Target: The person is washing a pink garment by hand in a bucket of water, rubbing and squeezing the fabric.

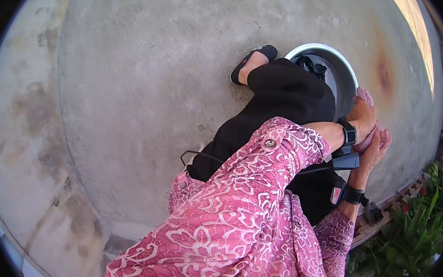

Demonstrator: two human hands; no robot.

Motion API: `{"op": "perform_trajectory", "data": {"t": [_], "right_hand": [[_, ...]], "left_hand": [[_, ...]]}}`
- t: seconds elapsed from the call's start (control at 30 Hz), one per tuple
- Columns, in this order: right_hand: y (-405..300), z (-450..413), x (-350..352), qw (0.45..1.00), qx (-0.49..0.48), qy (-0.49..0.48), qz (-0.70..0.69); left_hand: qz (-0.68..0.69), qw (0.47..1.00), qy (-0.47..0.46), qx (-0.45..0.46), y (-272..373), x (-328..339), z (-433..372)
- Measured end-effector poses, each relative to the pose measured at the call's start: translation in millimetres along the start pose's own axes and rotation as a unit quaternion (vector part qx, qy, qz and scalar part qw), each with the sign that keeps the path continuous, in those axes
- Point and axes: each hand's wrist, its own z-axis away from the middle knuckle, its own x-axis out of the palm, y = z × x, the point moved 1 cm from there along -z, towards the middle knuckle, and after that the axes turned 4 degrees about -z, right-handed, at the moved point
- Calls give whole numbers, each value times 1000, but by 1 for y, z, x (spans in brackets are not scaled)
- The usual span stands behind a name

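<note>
My left hand (363, 115) grips a pink cloth (365, 95) just outside the right rim of a metal basin (350, 69). Close below it, my right hand (375, 153) is shut on the same bunched cloth, whose folds stick out past the fingers. Most of the cloth is hidden by my hands. Inside the basin lies a dark, shiny, wet-looking item (311, 67), partly covered by my knee. Black straps circle both wrists, and a small dark device (346, 162) sits between my forearms.
Grey concrete floor (154, 73) surrounds me, with a rust-brown stain (384, 73) right of the basin. Green plants (415, 224) grow behind a low brick edging (386, 219) at lower right. My black shoe (254, 61) rests left of the basin.
</note>
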Motion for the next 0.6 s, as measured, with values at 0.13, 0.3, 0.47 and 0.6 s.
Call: {"op": "perform_trajectory", "data": {"t": [0.13,0.3,0.47,0.6], "right_hand": [[-18,3,7,959,-205,-64,182],[-12,-71,-12,993,-53,-54,90],[12,-50,-12,972,17,-46,230],[6,-17,14,998,-34,-46,3]], "left_hand": [[192,974,-124,-4,30,-20,34],[66,993,-91,20,32,-16,46],[-7,1000,-13,12,29,-19,24],[-7,999,45,-18,18,-3,-17]]}}
